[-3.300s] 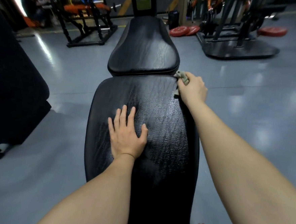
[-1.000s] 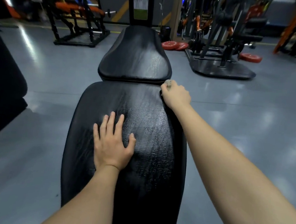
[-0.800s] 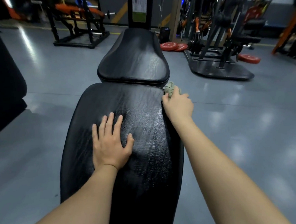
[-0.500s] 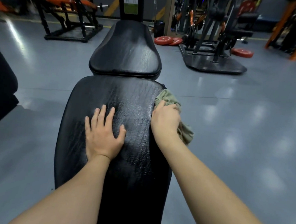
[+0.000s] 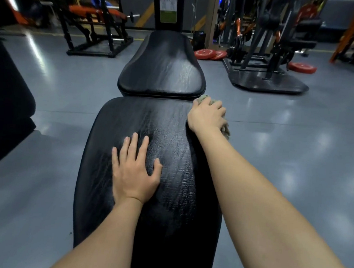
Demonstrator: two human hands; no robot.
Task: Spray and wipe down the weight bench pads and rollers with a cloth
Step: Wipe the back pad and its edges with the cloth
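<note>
The right hand (image 5: 206,117) gripped a cloth (image 5: 224,130) against the long pad's (image 5: 144,114) far right edge; the left hand (image 5: 134,172) lay flat, fingers spread, nearer.

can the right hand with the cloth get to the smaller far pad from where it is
Probably yes. The right hand, gripping the grey-green cloth, sits at the far right edge of the long black pad, just short of the smaller black pad. Nothing lies between them; the left hand rests well back.

Left hand (image 5: 134,173) lying flat on near pad (image 5: 148,173), right hand (image 5: 206,117) pressing cloth (image 5: 225,130) against its far right edge, far pad (image 5: 162,70) gleaming beyond.
</note>
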